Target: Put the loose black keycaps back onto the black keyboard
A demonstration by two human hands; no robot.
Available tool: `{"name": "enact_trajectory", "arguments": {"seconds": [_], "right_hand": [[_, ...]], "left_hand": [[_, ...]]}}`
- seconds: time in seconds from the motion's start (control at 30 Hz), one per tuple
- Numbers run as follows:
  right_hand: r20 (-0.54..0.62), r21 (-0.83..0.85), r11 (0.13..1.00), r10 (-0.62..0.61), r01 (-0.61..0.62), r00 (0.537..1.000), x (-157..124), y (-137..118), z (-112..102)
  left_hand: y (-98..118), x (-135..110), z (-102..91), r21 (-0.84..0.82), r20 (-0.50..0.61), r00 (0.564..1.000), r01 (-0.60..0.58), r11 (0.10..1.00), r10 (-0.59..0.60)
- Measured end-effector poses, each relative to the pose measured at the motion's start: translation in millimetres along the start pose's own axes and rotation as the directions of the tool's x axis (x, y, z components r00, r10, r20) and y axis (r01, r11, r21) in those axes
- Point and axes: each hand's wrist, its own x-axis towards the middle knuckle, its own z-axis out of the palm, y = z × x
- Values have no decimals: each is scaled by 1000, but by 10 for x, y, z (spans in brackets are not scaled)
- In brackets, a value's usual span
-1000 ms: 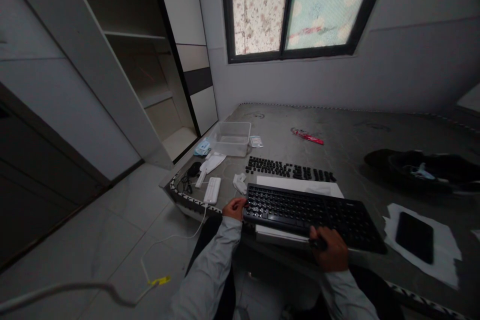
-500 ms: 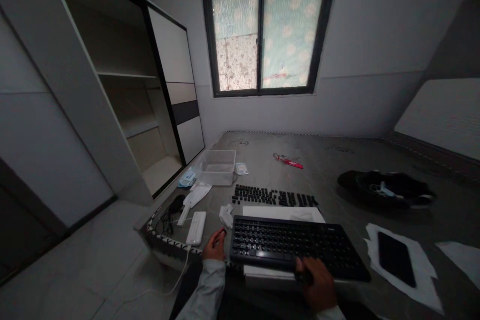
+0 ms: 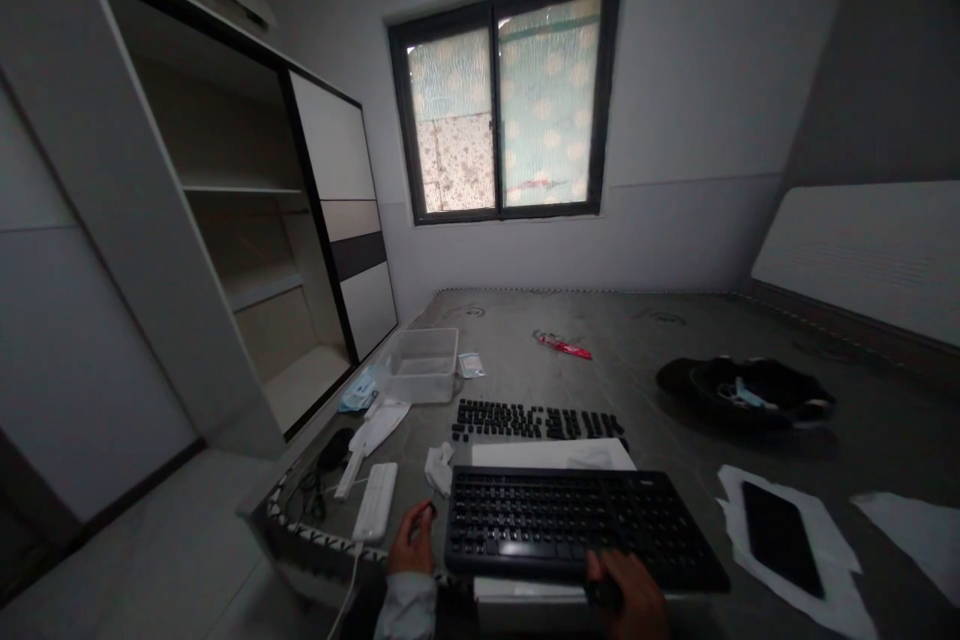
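A black keyboard (image 3: pixel 577 530) lies on a white sheet (image 3: pixel 551 453) near the front edge of a grey mattress (image 3: pixel 600 370). My left hand (image 3: pixel 411 542) rests just left of the keyboard, fingers curled, a small dark thing at the fingertips that I cannot make out. My right hand (image 3: pixel 630 600) is at the keyboard's front edge, closed round a small dark object. Rows of loose black keycaps (image 3: pixel 536 420) lie beyond the sheet.
A clear plastic tub (image 3: pixel 424 365), a white power strip (image 3: pixel 375 502), a crumpled tissue (image 3: pixel 439 468), a black cable bundle (image 3: pixel 326 465), a red packet (image 3: pixel 562 347), a dark cloth heap (image 3: pixel 742 392) and a black phone (image 3: pixel 780 538) on white paper. An open wardrobe (image 3: pixel 247 250) stands left.
The view has tilted upward, so the keyboard and both hands sit lower in frame. My left hand has come off the keyboard's left corner and rests beside it.
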Motion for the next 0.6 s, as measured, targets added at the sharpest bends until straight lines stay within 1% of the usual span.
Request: {"name": "enact_trajectory", "arguments": {"seconds": [0.1, 0.23, 0.37, 0.43, 0.53, 0.6], "right_hand": [[-13, -36, 999, 6, -6, 1000, -90, 56, 27], [4, -28, 1000, 4, -4, 1000, -125, 88, 24], [37, 27, 1000, 13, -14, 999, -86, 97, -28], [73, 66, 998, 20, -25, 997, -58, 94, -54], [95, 107, 993, 45, -55, 994, -9, 75, -81], [82, 125, 990, 57, -67, 995, 30, 58, -96]], "left_hand": [[-27, 13, 4, 19, 1, 1000, -15, 1000, 15], [-115, 32, 37, 58, 30, 997, -70, 996, 69], [-201, 50, 77, 93, 44, 996, -85, 992, 82], [-225, 55, 95, 92, 37, 996, -88, 992, 85], [-225, 59, 120, 62, 25, 994, -111, 992, 110], [-192, 63, 140, 33, 10, 994, -108, 994, 108]]}}
